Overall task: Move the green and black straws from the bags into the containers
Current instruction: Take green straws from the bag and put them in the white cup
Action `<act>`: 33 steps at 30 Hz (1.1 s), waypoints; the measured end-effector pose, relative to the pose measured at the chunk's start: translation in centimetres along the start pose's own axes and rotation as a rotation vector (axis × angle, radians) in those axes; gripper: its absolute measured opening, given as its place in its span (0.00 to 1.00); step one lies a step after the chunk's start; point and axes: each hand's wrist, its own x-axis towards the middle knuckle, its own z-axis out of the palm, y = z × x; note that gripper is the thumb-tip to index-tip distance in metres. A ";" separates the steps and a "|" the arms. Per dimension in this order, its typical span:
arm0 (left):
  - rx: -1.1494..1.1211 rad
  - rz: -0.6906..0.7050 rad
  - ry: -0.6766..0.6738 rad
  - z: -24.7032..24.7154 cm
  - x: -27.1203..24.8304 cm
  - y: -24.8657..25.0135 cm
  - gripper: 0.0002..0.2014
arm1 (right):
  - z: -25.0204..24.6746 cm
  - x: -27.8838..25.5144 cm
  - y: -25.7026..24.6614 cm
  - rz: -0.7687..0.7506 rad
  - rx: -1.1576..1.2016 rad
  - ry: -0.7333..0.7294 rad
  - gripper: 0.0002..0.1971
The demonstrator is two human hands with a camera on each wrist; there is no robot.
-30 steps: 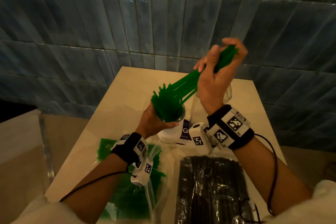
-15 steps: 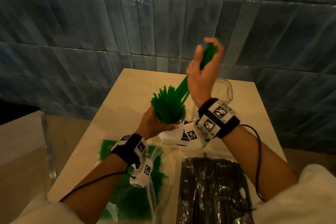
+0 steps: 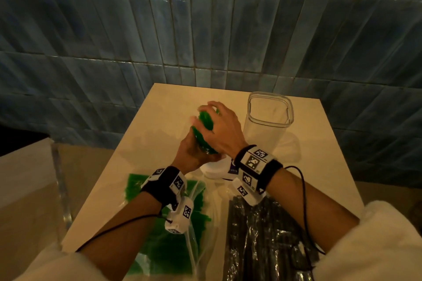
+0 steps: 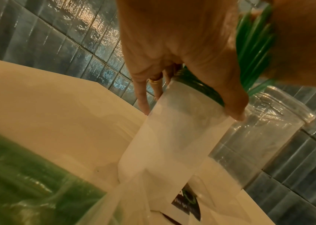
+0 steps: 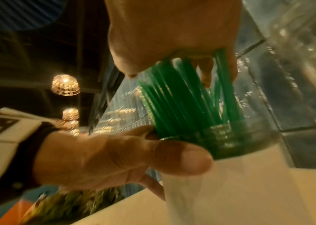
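Note:
A bunch of green straws stands in a narrow jar with a white label on the table. My left hand grips the jar's neck, thumb in front. My right hand sits on top of the bunch, its fingers curled down round the straw tops. Near me lie a clear bag of green straws and, to its right, a bag of black straws. An empty clear square container stands right of the jar, seen also behind the jar as the clear container.
The pale table butts against a blue tiled wall. A clear panel edge stands off the table's left side. Black cables run from both wrist bands along my forearms.
My right hand, holding the raised straws, has come down and left onto the jar, so the straws it held now stand in the bunch. The left hand kept its grip on the jar.

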 end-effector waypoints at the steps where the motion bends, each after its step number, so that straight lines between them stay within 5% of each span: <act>1: 0.000 0.000 0.009 0.0 0.0 -0.1 0.45 | -0.1 0.0 -0.3 -0.061 -0.042 -0.058 0.32; 4: -0.042 -0.015 -0.008 0.0 0.1 -0.3 0.44 | -0.5 0.2 -0.3 -0.217 -0.213 -0.130 0.36; 9: 0.086 -0.052 -0.008 -0.5 0.1 0.4 0.48 | -1.4 1.6 1.8 -0.029 -0.117 -0.034 0.23; 13: 0.083 -0.024 -0.007 -0.5 0.5 -0.1 0.43 | -1.2 0.1 1.6 -0.314 -0.098 -0.170 0.21; 17: 0.097 -0.044 -0.001 -0.5 0.7 0.4 0.45 | -1.5 0.3 1.9 -0.102 0.066 0.110 0.24; 21: 0.113 -0.037 -0.002 -0.7 0.5 0.5 0.44 | -1.4 -0.1 1.6 -0.231 -0.027 0.217 0.23; 23: 0.137 -0.064 -0.011 -0.7 0.5 0.7 0.45 | -1.9 -0.1 1.5 -0.229 -0.142 0.104 0.15; 26: 0.136 -0.073 -0.032 -0.7 0.6 0.7 0.47 | -2.5 0.0 1.4 -0.143 -0.207 -0.114 0.19; 31: 0.166 -0.041 -0.057 -0.6 0.7 1.3 0.47 | -2.7 -1.1 0.9 -0.279 -0.223 -0.141 0.20; 33: 0.107 -0.048 -0.070 -1.0 0.5 1.4 0.55 | -2.7 -2.5 0.7 -0.322 -0.120 -0.012 0.19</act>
